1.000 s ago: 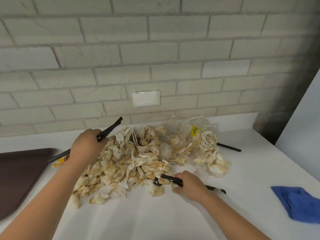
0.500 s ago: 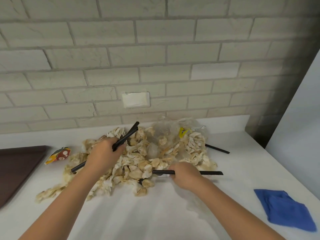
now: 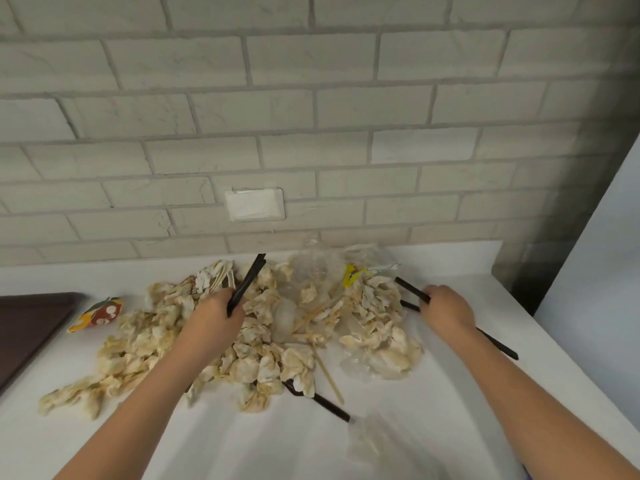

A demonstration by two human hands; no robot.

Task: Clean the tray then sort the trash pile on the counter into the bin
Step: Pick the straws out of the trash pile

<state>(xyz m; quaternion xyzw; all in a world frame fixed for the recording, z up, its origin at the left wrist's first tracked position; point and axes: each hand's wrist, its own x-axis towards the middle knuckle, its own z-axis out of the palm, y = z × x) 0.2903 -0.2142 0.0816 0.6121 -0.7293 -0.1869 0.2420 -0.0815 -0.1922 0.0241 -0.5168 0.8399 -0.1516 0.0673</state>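
Observation:
A pile of crumpled, stained paper napkins (image 3: 249,344) mixed with clear plastic wrap (image 3: 313,271), wooden skewers (image 3: 329,374) and black straws lies on the white counter (image 3: 311,445). My left hand (image 3: 211,323) rests on the pile's middle, shut on black straws (image 3: 246,284) that point up toward the wall. My right hand (image 3: 446,311) is at the pile's right edge, shut on a black straw (image 3: 410,289); a second one lies under it. Another black straw (image 3: 330,407) pokes out at the pile's front. The dark brown tray (image 3: 24,327) sits at far left.
A small colourful wrapper (image 3: 97,313) lies between tray and pile. A yellow scrap (image 3: 351,275) sits in the plastic. A loose clear plastic piece (image 3: 365,441) lies near the front. Brick wall with a white outlet plate (image 3: 254,204) behind; a white panel (image 3: 595,289) bounds the right.
My right hand has left the pile's front edge and moved right and back to the straws at the right side. My left hand stays on the pile with its straws. The view shifted right.

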